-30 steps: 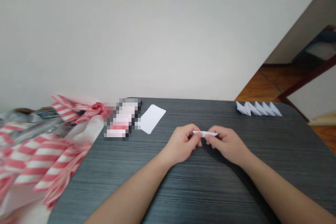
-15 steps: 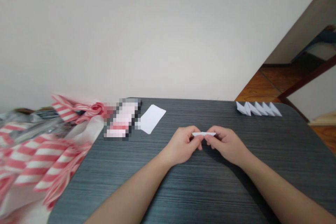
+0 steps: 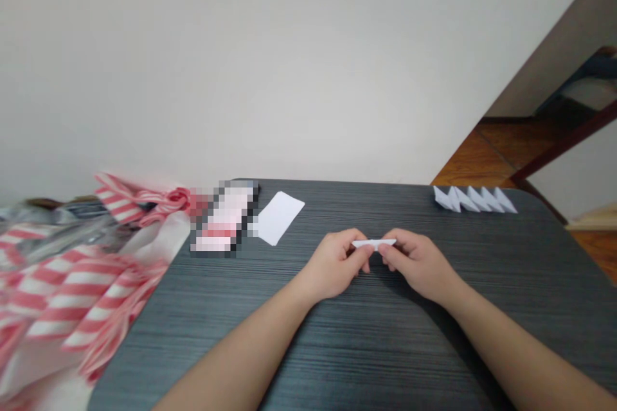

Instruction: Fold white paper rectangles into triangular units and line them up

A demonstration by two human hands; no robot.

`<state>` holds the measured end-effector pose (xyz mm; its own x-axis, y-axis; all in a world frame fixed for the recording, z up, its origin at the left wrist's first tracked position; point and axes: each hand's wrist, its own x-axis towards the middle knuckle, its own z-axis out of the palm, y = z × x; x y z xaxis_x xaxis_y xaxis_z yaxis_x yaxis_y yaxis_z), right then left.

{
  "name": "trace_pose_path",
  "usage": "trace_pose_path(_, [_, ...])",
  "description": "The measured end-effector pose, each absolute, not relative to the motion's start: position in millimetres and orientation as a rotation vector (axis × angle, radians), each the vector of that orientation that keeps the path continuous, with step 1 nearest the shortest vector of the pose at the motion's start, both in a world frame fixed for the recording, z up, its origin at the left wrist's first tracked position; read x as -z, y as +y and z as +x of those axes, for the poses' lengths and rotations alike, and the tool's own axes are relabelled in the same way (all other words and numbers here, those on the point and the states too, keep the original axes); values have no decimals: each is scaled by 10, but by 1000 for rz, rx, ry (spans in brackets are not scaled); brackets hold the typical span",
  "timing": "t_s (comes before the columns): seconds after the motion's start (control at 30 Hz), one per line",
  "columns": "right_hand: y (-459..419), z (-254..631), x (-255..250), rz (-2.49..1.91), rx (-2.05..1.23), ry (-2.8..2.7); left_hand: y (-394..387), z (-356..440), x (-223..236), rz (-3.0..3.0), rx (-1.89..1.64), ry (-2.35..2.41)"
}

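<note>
In the head view, the left hand (image 3: 335,266) and the right hand (image 3: 419,266) are pinching a small folded white paper (image 3: 375,243) between thumbs and fingers, the thumb tips lying close together along its near edge. The paper is occupying the middle of the scene, above the dark table (image 3: 308,347). At the far right, a row of creased white paper pieces (image 3: 475,200) is standing close-set; by their matching shapes, these are apparently representing the completed portion. The held paper, narrow and already creased, is seemingly passing through an intermediate stage, though the fingers are hiding its exact folds. At the far left, flat white paper (image 3: 281,218) is lying uncreased, presumably constituting what is left; whether one sheet or several cannot be told. Just left of it, a pixelated rectangular object (image 3: 224,215) is resting, and red-and-white striped cloth (image 3: 87,289) is lying beyond the table's left edge.
</note>
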<state>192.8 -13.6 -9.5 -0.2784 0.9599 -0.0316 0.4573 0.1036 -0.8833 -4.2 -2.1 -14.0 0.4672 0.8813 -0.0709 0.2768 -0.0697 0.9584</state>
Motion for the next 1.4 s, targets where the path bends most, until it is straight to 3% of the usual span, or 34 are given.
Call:
trace_pose_path(0.4, [-104, 1969, 109, -1405, -1090, -1807, -24, -26, 117, 1601, -720, 954])
trace_pose_path(0.77, [-139, 2003, 135, -1364, -1018, -1783, 27, 6, 175, 1234, -911, 955])
trace_pose_path(1.4, [-133, 2015, 100, -1355, -716, -1982, -10, -18, 131, 1508, -952, 1136])
